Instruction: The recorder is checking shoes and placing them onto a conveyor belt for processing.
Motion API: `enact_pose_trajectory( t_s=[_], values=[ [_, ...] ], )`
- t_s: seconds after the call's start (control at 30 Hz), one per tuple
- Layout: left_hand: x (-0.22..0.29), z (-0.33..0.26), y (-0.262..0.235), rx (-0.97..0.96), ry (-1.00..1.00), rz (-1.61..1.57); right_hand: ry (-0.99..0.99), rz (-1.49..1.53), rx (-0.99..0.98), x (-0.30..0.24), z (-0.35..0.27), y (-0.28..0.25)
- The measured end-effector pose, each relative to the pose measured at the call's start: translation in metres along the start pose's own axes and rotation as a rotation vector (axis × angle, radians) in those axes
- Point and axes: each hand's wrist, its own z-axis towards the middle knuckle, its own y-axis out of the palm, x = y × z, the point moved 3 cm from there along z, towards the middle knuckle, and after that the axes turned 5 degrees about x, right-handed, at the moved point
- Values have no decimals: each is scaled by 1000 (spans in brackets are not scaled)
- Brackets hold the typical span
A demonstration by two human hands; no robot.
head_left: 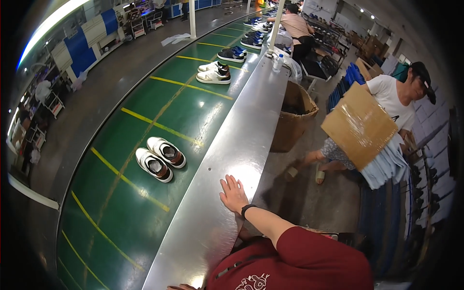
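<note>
My right hand (234, 194) lies palm down on the bare metal ledge (237, 140), fingers spread and nothing in it. A dark band is round that wrist. Only a few fingers of my left hand (181, 287) show at the bottom edge, resting flat on the same ledge; the rest is cut off. To the left of my right hand, a pair of white sneakers (160, 158) with brown heels stands on the green conveyor belt (130, 217), touched by neither hand. Farther up the belt is another white pair (213, 73), followed by dark sneakers (232, 54).
Yellow lines cross the belt. A clear bottle (278, 63) stands at the ledge's far end, near a large cardboard box (292, 118). At right, a person (394, 96) carries a flat cardboard piece (360, 125) and a light blue stack (385, 166). Another person (295, 26) leans over the belt's far end.
</note>
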Motion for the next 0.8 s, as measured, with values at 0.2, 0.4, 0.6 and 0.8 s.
enact_pose_trajectory(
  t_s=[0.2,0.4,0.6,0.8],
  values=[
    [-14,-3,16,-9,53,-30,51,10,-27,1,-3,1],
    [-24,-7,15,-30,-1,-38,-2,27,-63,-6,-2,6],
    [-22,2,24,-94,-44,-100,19,-79,-90,-6,5,6],
    [-28,9,0,-79,-215,-99,-68,-75,-87,-26,7,17]
  ],
)
